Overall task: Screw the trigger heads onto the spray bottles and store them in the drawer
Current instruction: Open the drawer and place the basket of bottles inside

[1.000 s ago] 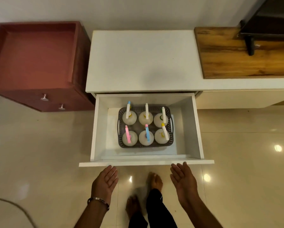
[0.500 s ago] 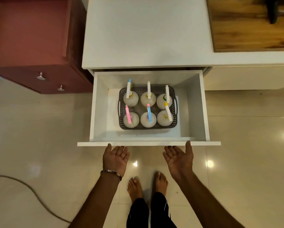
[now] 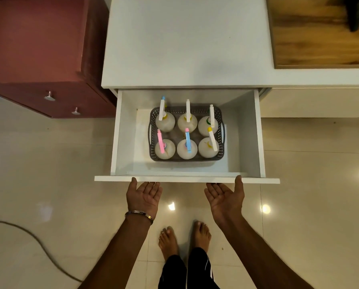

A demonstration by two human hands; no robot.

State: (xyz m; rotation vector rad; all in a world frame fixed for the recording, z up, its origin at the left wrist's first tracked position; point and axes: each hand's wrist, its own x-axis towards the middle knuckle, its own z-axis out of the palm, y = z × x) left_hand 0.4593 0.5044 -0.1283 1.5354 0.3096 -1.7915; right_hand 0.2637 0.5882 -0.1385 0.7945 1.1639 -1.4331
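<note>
The white drawer point(image 3: 187, 180) is pulled out below the white counter. Inside it a grey perforated basket point(image 3: 220, 151) holds several white spray bottles point(image 3: 165, 148) standing upright, each with a trigger head on, in white, pink and blue. My left hand point(image 3: 143, 197) is palm up just under the drawer's front panel, its thumb touching the front edge. My right hand point(image 3: 225, 198) is the same on the right side, thumb on the edge. Both hands have their fingers spread and hold nothing.
A white counter point(image 3: 187, 42) runs above the drawer, with a wooden board point(image 3: 320, 42) at its right. A dark red cabinet point(image 3: 37, 59) with two metal knobs stands to the left. A cable point(image 3: 28, 238) lies on the glossy tiled floor. My bare feet point(image 3: 184, 238) stand below the drawer.
Both hands have risen from below the drawer front to its edge, thumbs now touching it. The view has moved closer and tilted down.
</note>
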